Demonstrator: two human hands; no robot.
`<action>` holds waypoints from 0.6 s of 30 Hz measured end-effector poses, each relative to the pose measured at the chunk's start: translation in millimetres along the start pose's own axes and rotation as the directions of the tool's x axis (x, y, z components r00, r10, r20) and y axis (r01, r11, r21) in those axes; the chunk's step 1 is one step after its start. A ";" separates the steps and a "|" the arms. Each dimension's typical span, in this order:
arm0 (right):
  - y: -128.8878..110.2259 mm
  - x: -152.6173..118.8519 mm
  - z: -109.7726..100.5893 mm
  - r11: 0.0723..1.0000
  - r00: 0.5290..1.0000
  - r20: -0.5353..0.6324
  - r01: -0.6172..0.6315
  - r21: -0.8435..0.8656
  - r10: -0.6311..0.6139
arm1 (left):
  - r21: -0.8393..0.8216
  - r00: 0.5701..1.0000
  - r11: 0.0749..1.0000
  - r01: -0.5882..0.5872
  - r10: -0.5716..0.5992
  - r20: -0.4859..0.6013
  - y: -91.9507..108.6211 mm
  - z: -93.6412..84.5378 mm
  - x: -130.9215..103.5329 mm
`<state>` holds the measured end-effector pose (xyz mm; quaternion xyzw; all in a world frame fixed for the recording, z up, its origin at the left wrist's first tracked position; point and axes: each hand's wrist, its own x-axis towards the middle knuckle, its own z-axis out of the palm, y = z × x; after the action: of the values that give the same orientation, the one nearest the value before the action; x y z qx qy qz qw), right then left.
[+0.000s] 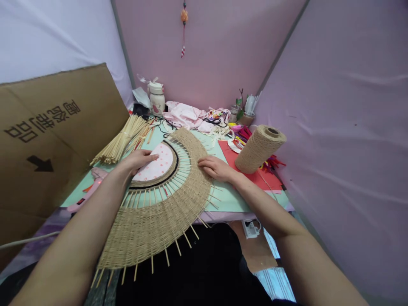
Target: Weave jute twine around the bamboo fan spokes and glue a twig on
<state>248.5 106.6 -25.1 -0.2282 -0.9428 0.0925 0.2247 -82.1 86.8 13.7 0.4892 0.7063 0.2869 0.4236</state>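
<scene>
A large woven fan [174, 216] of tan cord on thin sticks lies partly on the table and overhangs its front edge, with bare stick ends poking out. Its half-round centre [161, 163] is covered in white cloth with pink dots, bordered by tan and black cord. My left hand [140, 161] is closed on the straight edge of this centre, the thumb side over the cloth. At the outer rim of the woven band, my right hand [216, 168] grips the weave with fingers together; its thumb is hidden.
A cord spool [259, 148] leans on red sheets [228, 155] at right. Bundled sticks [123, 140] lie beside a cardboard panel [63, 140] at left, near a pink glue gun [86, 193]. Behind are a white bottle [157, 100], pink cloth [185, 114] and a small potted plant [244, 114].
</scene>
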 end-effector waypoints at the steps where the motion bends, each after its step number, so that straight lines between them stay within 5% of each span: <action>1: 0.8 1.4 2.9 1.000 1.000 0.003 0.004 0.000 -0.004 | 0.056 0.999 0.998 -0.032 0.034 -0.035 -0.3 0.4 0.9; 8: 2.6 -2.1 7.1 1.000 1.000 -0.013 -0.013 -0.012 0.013 | 0.323 0.969 0.935 -0.145 0.200 -0.146 0.2 3.7 4.0; 18: 23.3 -9.1 4.8 0.997 0.997 -0.045 -0.065 0.027 0.067 | 0.243 0.973 0.961 -0.130 0.171 -0.157 -3.1 4.5 6.9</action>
<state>262.6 122.4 -39.3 -0.2585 -0.9281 0.1066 0.2460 -80.6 92.1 6.8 0.5603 0.7302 0.2766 0.2763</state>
